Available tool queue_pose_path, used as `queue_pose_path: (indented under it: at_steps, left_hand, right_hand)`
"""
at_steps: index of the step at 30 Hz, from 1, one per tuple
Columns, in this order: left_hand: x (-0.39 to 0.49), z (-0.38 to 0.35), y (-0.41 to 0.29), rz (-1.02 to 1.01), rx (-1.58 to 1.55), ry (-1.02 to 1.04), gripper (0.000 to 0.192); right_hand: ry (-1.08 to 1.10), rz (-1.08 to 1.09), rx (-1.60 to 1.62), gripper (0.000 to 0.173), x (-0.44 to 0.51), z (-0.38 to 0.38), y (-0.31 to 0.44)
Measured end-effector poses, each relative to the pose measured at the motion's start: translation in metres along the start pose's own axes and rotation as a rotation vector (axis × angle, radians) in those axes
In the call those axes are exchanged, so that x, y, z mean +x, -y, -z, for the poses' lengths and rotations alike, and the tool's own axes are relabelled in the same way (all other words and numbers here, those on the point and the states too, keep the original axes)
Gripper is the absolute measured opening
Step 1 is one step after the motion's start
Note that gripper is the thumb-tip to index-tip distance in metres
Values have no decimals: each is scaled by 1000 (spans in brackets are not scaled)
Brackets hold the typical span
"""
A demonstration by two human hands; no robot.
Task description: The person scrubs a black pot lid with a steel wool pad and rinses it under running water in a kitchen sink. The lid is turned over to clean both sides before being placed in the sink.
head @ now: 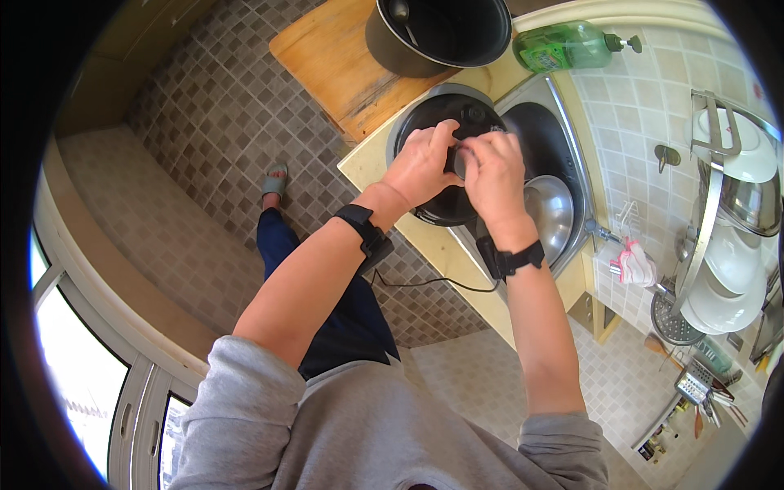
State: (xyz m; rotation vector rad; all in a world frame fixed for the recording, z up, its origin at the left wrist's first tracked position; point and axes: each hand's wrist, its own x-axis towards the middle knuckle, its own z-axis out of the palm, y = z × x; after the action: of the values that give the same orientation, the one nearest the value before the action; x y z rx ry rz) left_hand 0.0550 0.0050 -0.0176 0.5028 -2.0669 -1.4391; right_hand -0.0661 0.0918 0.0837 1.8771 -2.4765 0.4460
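Note:
My left hand and my right hand meet over a round black lid or appliance part at the counter's edge. Between their fingertips is a small roundish piece, greyish and partly hidden; its kind cannot be told. The fingers of both hands are bent around it. Under my hands the black round thing has a grey rim and overlaps the side of the sink.
A dark pot with a spoon stands on a wooden board. A green pump bottle lies beyond the sink, which holds a metal bowl. White bowls sit in a wall rack. A black cable hangs by the counter.

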Motion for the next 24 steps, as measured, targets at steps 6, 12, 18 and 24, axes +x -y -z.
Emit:
queue_pose_path:
  at_steps: [6, 12, 18, 24]
  left_hand:
    - [1, 3, -1, 10, -24, 11, 91]
    - [2, 1, -1, -8, -1, -11, 94]
    - [2, 2, -1, 27, -13, 11, 89]
    - [0, 1, -2, 30, 21, 4, 89]
  right_hand:
    - [-115, -91, 2, 7, 1, 2, 7]
    - [2, 29, 15, 4, 7, -4, 3]
    - [-12, -38, 20, 9, -3, 1, 6]
    - [-15, 10, 76, 7, -14, -4, 4]
